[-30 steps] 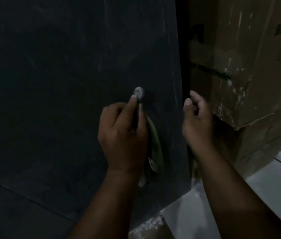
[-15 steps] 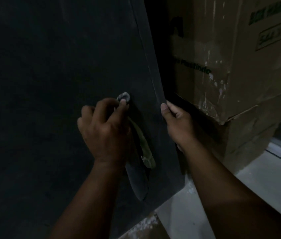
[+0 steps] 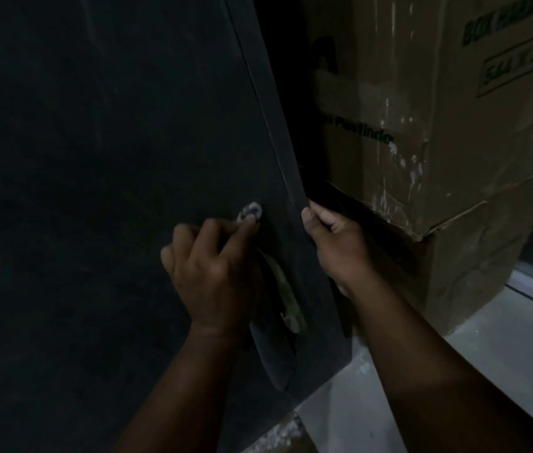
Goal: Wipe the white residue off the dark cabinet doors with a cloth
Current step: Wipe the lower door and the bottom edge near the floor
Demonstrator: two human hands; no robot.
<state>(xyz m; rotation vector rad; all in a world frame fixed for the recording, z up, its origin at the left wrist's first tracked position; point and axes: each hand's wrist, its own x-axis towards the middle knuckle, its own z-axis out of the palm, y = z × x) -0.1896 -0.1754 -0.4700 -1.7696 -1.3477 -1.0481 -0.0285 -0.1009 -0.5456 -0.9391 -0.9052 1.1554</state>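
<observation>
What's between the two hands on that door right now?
In the head view, only bare dark door panel separates the left hand, holding the cloth, from the right hand gripping the door's edge.

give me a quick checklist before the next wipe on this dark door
1. Right hand grips the cabinet door by its edge, steadying it: ok.
2. Left hand holds the cloth against the door: ok.
3. Left fingertip on the round knob, which looks whitish: not ok, residue remains.
4. Faint streaks on the upper door: cannot tell, too dark.
5. Cardboard box stands beside the door's edge, near the right hand: ok, no contact visible.
</observation>
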